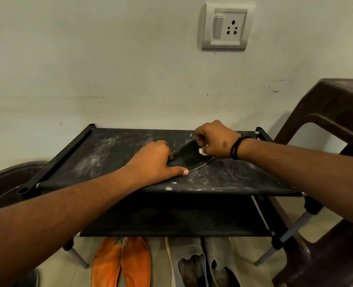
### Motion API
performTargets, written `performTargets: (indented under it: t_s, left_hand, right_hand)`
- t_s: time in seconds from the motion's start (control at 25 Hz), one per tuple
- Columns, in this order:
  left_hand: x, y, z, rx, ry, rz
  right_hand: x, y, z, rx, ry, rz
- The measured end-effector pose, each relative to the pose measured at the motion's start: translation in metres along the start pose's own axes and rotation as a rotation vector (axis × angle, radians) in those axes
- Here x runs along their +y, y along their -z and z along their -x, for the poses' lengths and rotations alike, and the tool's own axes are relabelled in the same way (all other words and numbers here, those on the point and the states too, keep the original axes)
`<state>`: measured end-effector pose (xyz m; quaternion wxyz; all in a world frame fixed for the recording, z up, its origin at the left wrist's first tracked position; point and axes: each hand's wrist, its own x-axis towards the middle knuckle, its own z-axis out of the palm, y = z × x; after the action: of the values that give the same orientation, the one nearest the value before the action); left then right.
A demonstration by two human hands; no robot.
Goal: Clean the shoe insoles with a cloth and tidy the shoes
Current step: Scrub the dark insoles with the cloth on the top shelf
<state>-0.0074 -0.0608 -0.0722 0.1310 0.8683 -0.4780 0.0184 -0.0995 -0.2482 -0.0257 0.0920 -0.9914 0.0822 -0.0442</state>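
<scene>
A black insole (189,157) with a pale edge lies on the dusty top shelf of a black fabric shoe rack (101,158). My left hand (157,162) presses down on the insole's near end, thumb stretched along its edge. My right hand (214,139) is closed at the insole's far end, gripping a small white cloth (202,151) that shows under the fingers. Below the rack on the floor lie a pair of orange insoles (120,264) and a pair of grey shoes (204,264).
A lower black shelf (171,220) hangs under the top one. A dark brown plastic chair (326,125) stands at the right, and a dark round tub (3,183) at the left. A wall socket (226,25) sits above on the white wall.
</scene>
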Motion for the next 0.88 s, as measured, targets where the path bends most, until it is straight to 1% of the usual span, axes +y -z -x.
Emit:
performTargets:
  t_s: [0.08,0.16,0.2,0.32,0.36,0.44,0.56,0.6,0.68,0.72,0.88]
  left_hand:
    - [-0.001,0.0,0.001,-0.009,0.005,0.0]
    - [-0.002,0.001,0.002,-0.01,0.001,-0.008]
    - [-0.003,0.002,0.002,-0.012,-0.004,-0.011]
    - [0.003,0.005,0.0,0.013,-0.018,0.032]
    - [0.008,0.005,-0.003,0.036,-0.028,0.053]
    - [0.018,0.002,-0.012,0.061,-0.04,0.061]
    - [0.025,-0.009,-0.017,0.035,-0.038,-0.005]
    - [0.023,-0.012,-0.016,0.033,-0.035,-0.008]
    - [0.021,-0.015,-0.014,0.036,-0.026,0.015]
    - [0.02,-0.015,-0.014,0.032,-0.016,0.021]
    - [0.023,-0.013,-0.014,0.01,0.025,0.011]
  right_hand:
    - [0.008,-0.004,-0.001,0.016,-0.001,0.049]
    - [0.013,0.0,0.001,-0.002,0.01,0.002]
    - [0.016,0.006,0.002,0.019,0.005,-0.041]
    - [0.033,0.033,-0.002,0.174,-0.072,-0.072]
    - [0.036,0.038,-0.002,0.193,-0.084,-0.058]
    - [0.029,0.034,0.002,0.121,-0.05,-0.039]
    - [0.0,0.006,0.014,-0.087,0.085,0.084]
    - [-0.008,-0.002,0.017,-0.115,0.141,0.136]
    - [-0.012,-0.008,0.017,-0.097,0.197,0.182]
    - [-0.008,-0.007,0.014,-0.06,0.184,0.178]
    - [0.023,0.005,0.004,0.069,0.001,0.161]
